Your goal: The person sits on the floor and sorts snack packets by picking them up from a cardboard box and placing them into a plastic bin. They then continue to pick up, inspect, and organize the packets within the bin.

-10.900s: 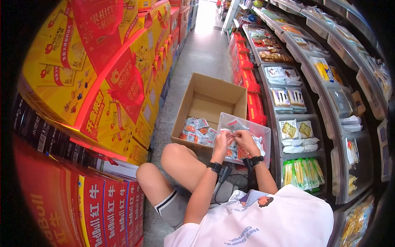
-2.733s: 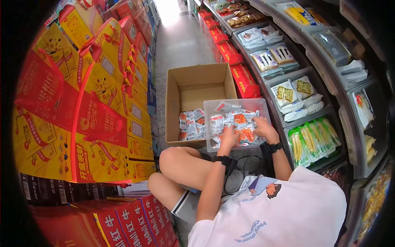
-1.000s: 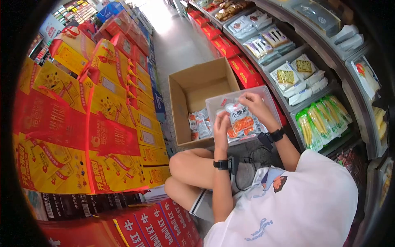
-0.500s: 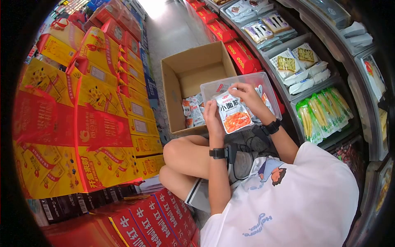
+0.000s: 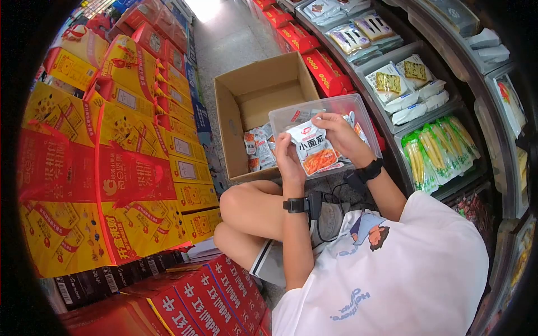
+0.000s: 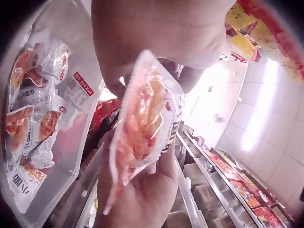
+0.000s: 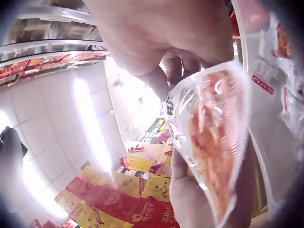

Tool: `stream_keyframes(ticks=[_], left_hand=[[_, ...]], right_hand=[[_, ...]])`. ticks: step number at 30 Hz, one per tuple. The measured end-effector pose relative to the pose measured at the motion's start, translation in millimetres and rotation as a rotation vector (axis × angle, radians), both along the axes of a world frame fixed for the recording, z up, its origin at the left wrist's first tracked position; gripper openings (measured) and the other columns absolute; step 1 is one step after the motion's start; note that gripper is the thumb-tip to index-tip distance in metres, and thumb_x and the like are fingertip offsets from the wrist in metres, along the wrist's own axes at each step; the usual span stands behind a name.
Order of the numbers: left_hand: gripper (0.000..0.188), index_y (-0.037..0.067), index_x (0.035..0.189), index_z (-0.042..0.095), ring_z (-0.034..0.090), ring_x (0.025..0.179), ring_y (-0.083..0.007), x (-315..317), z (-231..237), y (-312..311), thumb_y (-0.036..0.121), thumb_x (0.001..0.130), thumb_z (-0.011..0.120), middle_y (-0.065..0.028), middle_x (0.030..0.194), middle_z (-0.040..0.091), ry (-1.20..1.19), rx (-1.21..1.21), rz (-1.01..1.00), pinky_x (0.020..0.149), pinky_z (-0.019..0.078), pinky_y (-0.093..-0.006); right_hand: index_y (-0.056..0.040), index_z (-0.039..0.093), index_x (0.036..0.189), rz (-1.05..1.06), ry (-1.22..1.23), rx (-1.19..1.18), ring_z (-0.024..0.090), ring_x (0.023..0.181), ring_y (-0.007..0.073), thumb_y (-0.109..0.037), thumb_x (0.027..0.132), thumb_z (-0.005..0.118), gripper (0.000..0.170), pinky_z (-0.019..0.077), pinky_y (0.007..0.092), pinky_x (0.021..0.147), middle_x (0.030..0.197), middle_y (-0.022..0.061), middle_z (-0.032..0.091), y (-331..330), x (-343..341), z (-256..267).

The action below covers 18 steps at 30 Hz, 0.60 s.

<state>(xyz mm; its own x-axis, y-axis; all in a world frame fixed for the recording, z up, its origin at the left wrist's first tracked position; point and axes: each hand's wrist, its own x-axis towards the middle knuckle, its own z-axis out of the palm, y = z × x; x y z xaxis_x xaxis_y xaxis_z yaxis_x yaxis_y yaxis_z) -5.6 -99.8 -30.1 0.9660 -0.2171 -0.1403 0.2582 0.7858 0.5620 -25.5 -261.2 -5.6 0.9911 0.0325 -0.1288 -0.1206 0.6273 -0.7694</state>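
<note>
In the head view, a white snack packet (image 5: 315, 150) with a picture of orange-red food on its front is held up between both hands, printed side toward the head. My left hand (image 5: 288, 163) grips its left edge. The upper right corner is pinched by my right hand (image 5: 340, 136). Both wrist views see the same packet (image 6: 145, 123) edge-on, its clear window showing reddish strips. Behind and below it is a clear plastic bin (image 5: 364, 105) with several similar packets (image 6: 40, 128) inside. An open cardboard box (image 5: 232, 106) beside the bin holds more packets (image 5: 260, 147).
Tall yellow and red gift boxes (image 5: 137, 185) line the left side, with Red Bull cartons (image 5: 204, 297) below. On the right, shelf bins hold bread packs (image 5: 392, 84) and green-wrapped snacks (image 5: 440, 151). Red boxes (image 5: 328, 73) stand along the shelf foot. The person's bent knees (image 5: 246, 204) are close to the box.
Earlier both hands pinch something small over the bin, then reach in among its packets. They have since lifted one packet out and turned its front upward; the last half second shows little movement.
</note>
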Motion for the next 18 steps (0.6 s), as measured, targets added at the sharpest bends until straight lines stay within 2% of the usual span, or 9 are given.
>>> stream_keyframes(ticks=[5,11,14,18], left_hand=[[0.012,0.005,0.093,0.060,0.058,0.095,-0.0126,2.2,-4.8,4.2,0.016,0.098,0.057,-0.0034,0.098,0.063,-0.108,0.094,-0.002,0.090,0.0443,-0.0289],[0.016,0.003,0.107,0.063,0.058,0.100,-0.0115,-1.2,3.7,5.0,0.016,0.102,0.055,-0.0030,0.104,0.064,-0.220,0.185,-0.063,0.095,0.0437,-0.0291],[0.016,0.002,0.108,0.062,0.057,0.105,-0.0117,-5.7,11.3,4.1,0.015,0.100,0.057,-0.0040,0.107,0.065,-0.195,0.272,-0.091,0.096,0.0423,-0.0285],[0.021,0.001,0.115,0.062,0.059,0.103,-0.0107,-2.7,-4.6,8.4,0.013,0.098,0.063,-0.0035,0.109,0.066,-0.265,0.402,-0.138,0.094,0.0450,-0.0277]], right_hand=[[-0.0010,0.067,0.109,-0.009,-0.003,0.053,0.069,0.097,0.0128,-0.014,0.099,0.063,0.016,0.0537,0.0287,0.088,0.102,0.0059,0.071,-0.3,0.0,-4.7],[-0.0004,0.066,0.111,-0.088,0.017,0.027,0.068,0.098,0.0132,-0.014,0.100,0.063,0.018,0.0531,0.0290,0.090,0.104,0.0057,0.071,1.1,0.3,-8.1],[0.0003,0.066,0.114,-0.104,0.009,0.004,0.067,0.101,0.0137,-0.015,0.100,0.063,0.020,0.0525,0.0291,0.091,0.106,0.0064,0.070,-0.3,-0.5,-7.8],[0.0022,0.064,0.117,-0.125,-0.028,-0.034,0.066,0.105,0.0146,-0.015,0.101,0.062,0.024,0.0510,0.0297,0.094,0.110,0.0078,0.068,-0.2,1.0,-9.4]])
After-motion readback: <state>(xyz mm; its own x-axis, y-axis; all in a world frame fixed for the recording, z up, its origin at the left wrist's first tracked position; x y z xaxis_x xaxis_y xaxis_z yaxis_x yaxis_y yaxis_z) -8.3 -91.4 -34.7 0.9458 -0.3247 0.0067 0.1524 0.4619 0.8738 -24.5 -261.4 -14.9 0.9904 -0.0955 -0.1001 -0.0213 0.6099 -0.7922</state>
